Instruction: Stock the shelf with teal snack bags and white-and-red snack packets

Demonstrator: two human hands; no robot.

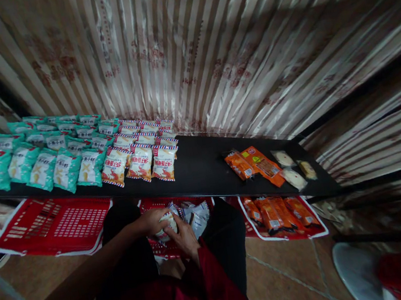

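Note:
Between my knees, my left hand (154,222) and my right hand (185,237) both grip one small snack bag (168,222), pale with some print on it. My fingers cover much of the bag. Right below them sits a red basket (168,250) holding several more snack bags (198,216) in white and silver. On the black shelf ahead, rows of white snack bags with striped edges (140,163) stand upright. To their left, teal snack bags (66,170) stand in several rows.
Orange packets (262,164) and small pale round packs (294,179) lie on the black shelf (203,165)'s right part. Under it are a red basket (81,221) at left and another basket of orange packets (278,214) at right. Striped sheeting (184,55) hangs behind.

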